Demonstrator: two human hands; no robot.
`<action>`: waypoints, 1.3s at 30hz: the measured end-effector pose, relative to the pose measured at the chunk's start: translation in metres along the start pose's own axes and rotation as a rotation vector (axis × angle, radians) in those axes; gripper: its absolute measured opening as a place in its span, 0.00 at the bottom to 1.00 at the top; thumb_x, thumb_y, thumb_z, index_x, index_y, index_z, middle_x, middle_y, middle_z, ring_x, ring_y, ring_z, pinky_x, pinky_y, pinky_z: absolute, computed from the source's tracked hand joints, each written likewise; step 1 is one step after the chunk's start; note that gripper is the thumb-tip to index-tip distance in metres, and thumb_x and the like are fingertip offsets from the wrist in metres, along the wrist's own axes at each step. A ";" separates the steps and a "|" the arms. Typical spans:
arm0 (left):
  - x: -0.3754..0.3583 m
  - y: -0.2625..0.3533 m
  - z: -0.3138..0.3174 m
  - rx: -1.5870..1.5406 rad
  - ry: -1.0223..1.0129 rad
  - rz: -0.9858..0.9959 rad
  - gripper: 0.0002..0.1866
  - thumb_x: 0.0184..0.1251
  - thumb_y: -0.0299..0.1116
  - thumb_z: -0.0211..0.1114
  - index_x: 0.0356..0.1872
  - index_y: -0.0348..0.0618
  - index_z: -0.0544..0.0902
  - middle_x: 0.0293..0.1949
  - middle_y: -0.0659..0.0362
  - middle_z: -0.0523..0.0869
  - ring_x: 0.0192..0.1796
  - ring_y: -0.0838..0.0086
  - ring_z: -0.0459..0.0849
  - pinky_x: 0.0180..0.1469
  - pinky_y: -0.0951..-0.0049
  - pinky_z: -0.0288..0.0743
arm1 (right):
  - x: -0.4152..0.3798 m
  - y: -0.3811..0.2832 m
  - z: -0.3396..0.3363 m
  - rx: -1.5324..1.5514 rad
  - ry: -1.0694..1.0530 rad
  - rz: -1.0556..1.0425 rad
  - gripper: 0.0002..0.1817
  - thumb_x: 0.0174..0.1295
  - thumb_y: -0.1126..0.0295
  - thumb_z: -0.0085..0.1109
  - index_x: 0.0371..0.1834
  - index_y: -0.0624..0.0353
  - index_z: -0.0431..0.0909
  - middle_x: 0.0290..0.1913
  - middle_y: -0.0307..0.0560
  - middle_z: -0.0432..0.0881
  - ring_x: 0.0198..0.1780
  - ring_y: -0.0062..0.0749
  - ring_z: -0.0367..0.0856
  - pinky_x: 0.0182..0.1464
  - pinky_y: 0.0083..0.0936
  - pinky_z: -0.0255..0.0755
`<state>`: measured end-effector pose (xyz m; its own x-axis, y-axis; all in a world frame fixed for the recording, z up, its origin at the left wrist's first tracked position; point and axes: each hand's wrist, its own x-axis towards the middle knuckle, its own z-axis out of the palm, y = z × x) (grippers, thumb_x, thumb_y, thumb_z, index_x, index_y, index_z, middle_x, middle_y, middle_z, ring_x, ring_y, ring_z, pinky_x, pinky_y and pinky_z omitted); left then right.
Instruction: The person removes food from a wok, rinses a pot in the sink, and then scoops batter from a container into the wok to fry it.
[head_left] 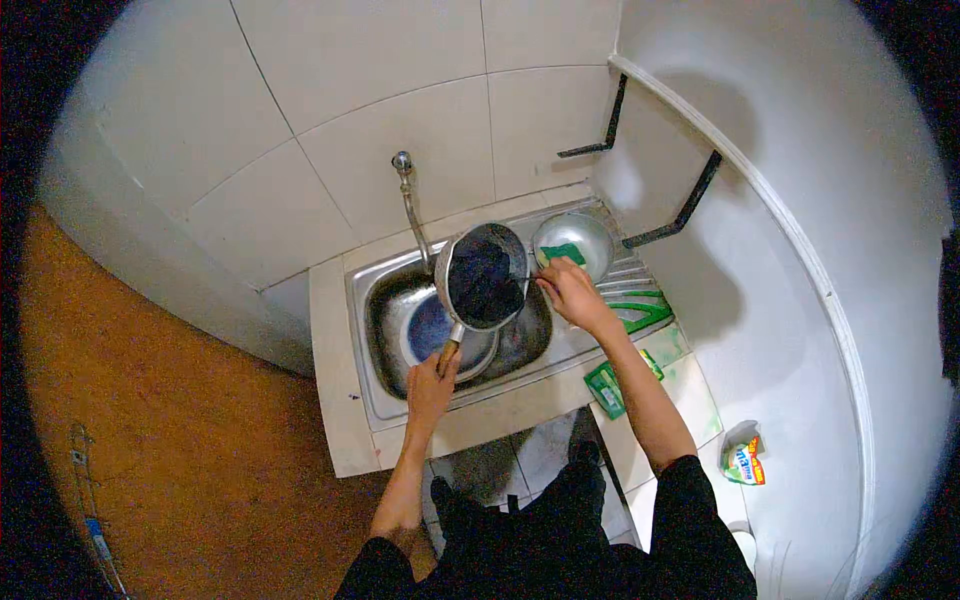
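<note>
My left hand (432, 385) is closed round the wooden handle (452, 350) of a saucepan (443, 285), which is held tilted over the sink. Inside the pan is a black mass (484, 275) whose kind I cannot make out. Above the pan's right rim, my right hand (570, 292) is closed on a thin dark utensil (525, 278) reaching into the pan; its far end is lost against the black. Just behind my right hand, a metal bowl (600, 236) holds a green scouring pad (562, 254). Below the saucepan, a round basin (490, 357) with bluish liquid sits in the sink.
The steel sink (362, 335) has a tap (408, 190) behind it and a ridged drainboard (625, 285) with a green object (645, 312) at right. A green packet (604, 390) lies on the counter's edge. A detergent bag (743, 462) stands farther right. Black brackets (690, 205) jut from the wall.
</note>
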<state>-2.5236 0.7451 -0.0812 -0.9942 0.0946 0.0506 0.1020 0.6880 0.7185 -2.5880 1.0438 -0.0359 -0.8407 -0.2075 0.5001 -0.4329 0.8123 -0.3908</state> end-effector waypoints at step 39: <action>-0.011 0.002 -0.002 0.125 0.221 0.166 0.20 0.69 0.47 0.61 0.30 0.37 0.80 0.23 0.42 0.81 0.30 0.43 0.79 0.35 0.48 0.68 | 0.008 -0.005 0.002 -0.027 -0.272 0.110 0.20 0.53 0.73 0.63 0.52 0.58 0.78 0.63 0.60 0.72 0.68 0.59 0.66 0.69 0.48 0.62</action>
<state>-2.5127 0.7443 -0.0786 -0.9454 0.0637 0.3197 0.2533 0.7610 0.5972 -2.5930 1.0370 -0.0313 -0.9401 -0.2527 0.2286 -0.3283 0.8515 -0.4089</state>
